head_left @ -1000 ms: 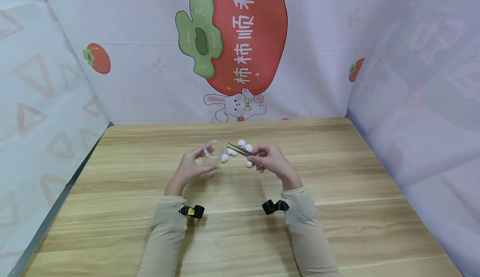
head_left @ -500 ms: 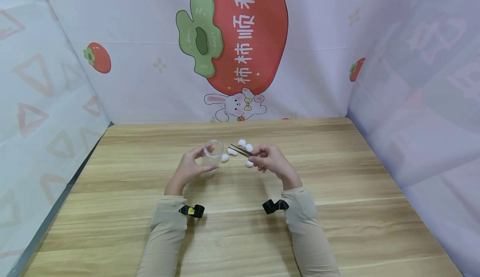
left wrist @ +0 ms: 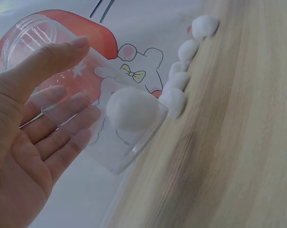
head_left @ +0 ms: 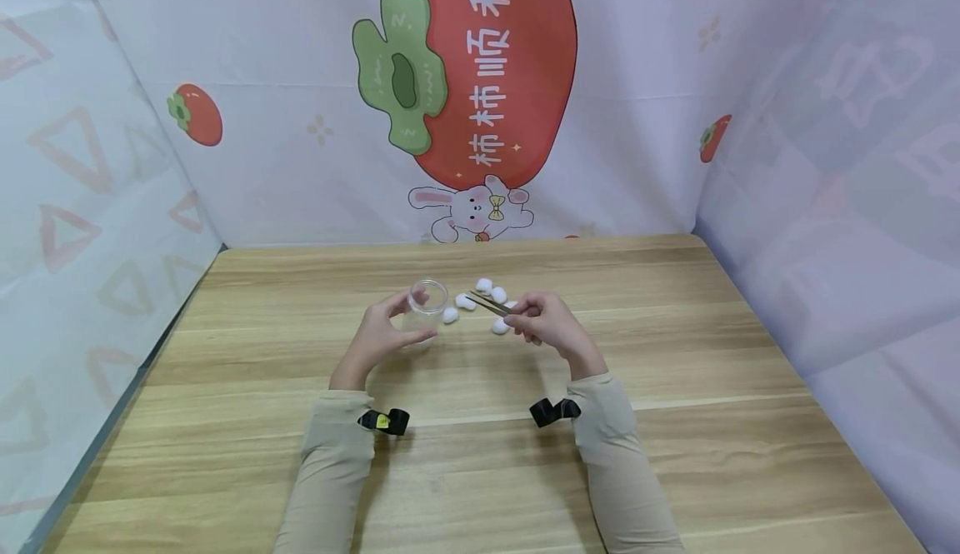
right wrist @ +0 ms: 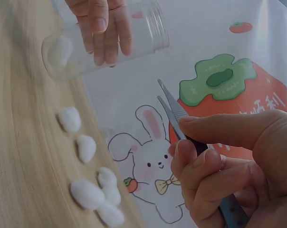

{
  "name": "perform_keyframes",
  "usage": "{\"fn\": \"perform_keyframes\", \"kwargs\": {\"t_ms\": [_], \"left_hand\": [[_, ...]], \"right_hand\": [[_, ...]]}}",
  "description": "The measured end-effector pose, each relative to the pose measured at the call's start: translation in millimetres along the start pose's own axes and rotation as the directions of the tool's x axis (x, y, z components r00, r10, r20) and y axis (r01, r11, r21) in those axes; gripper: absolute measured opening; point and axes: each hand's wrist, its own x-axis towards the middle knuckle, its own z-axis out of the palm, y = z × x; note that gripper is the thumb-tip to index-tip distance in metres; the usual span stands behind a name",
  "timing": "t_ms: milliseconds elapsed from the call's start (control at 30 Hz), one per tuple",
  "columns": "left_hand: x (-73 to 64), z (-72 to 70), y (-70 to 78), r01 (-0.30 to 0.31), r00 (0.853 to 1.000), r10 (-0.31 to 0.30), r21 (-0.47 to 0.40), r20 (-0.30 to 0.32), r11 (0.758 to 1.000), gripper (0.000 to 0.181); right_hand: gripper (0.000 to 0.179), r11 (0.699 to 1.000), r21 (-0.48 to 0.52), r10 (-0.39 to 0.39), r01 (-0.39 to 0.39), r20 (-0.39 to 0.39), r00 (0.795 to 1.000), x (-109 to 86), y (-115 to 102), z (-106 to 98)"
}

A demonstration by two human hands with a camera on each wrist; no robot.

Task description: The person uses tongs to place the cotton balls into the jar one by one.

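This side of the hands, the wooden table (head_left: 465, 479) spreads wide. The left hand (head_left: 378, 331) grips the clear jar (head_left: 425, 311), roughly upright, mouth up, one white ball (left wrist: 133, 108) at its bottom. To its right, the right hand (head_left: 547, 322) pinches the tweezers (right wrist: 173, 118), tips parted on nothing, aimed left across a gap towards the jar. The loose balls (head_left: 484, 285) lie between, mostly nearer the right hand; past them comes the far edge, then the printed backdrop (head_left: 622, 79)

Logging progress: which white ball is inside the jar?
The white ball at the base of the clear jar; the other balls lie outside, on the table.
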Motion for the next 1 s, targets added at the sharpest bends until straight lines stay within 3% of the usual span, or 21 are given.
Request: {"fn": "perform_keyframes", "kwargs": {"t_ms": [1000], "left_hand": [[0.5,0.0,2.9,0.004,1.000,-0.004,0.007,0.007,1.000,0.071]], "right_hand": [[0.016,0.998,0.048,0.033,-0.032,-0.019,0.999,-4.0,14,-12]]}}
